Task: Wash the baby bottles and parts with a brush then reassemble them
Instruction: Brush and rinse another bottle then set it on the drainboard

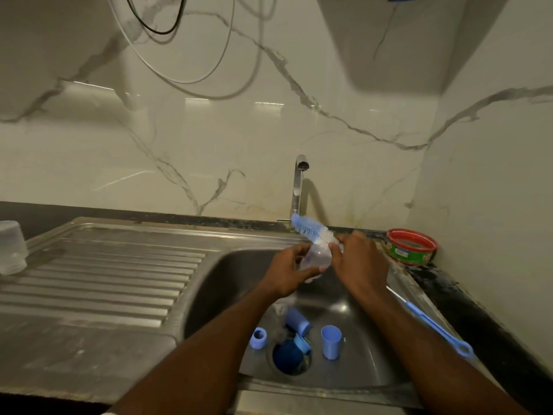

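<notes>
Fingers of the left hand curl round a clear bottle part, held above the sink. Right hand is closed on the bottle brush, bristle head sticking up-left toward the tap; exact finger wrap is hidden by the back of the hand.

Risks, judged: the wet clear piece could slip and drop among the blue parts by the drain; small pieces such as the blue ring or blue cap could lodge in the open drain. The long thin brush on the sink's right edge could get knocked off by the right forearm.

Hard to tell: whether the held piece is a bottle or a cap, whether bristles touch it, whether water runs. Motion blur softens the hands. A clear bottle stands inverted on the drainboard, cut off at the left edge.
</notes>
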Available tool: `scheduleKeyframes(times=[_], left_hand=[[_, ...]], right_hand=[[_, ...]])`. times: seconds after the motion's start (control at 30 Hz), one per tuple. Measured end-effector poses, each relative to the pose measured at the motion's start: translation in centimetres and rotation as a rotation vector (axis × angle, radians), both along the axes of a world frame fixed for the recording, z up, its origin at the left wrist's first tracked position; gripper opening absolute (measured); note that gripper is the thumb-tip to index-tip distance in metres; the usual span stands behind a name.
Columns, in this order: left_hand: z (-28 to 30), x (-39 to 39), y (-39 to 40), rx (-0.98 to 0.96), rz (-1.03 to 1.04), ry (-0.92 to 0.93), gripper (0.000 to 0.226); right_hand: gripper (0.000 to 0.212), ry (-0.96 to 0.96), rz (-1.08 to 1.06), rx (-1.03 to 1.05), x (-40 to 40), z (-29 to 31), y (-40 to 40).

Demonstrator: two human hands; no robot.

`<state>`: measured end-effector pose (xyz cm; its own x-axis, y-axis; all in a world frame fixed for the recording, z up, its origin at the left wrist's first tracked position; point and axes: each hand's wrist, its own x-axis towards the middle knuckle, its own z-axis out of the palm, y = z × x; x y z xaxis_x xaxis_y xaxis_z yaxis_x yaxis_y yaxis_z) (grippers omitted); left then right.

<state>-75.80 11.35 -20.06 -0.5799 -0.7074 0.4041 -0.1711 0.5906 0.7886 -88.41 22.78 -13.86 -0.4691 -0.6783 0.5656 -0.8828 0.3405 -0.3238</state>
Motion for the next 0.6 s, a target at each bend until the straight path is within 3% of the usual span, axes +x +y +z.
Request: scheduleKeyframes(times=[0.2, 0.37, 0.6], left_hand=[[-0.1, 0.6, -0.7, 0.094, 0.100, 0.135, 0.053], [0.6, 0.9, 0.3, 0.223, -0.063, 0.151, 0.056], [0.7, 1.3, 0.3, 0.353, -0.081, 0.156, 0.062]], right_hand=[[0.031, 0.006, 0.066, 0.029, -0.3, -0.5, 1.2], [0.031, 0.006, 0.068, 0.018, 0.6, -0.2, 0.8], [0.029, 0.015, 0.049, 0.064, 0.2, -0.3, 1.3]])
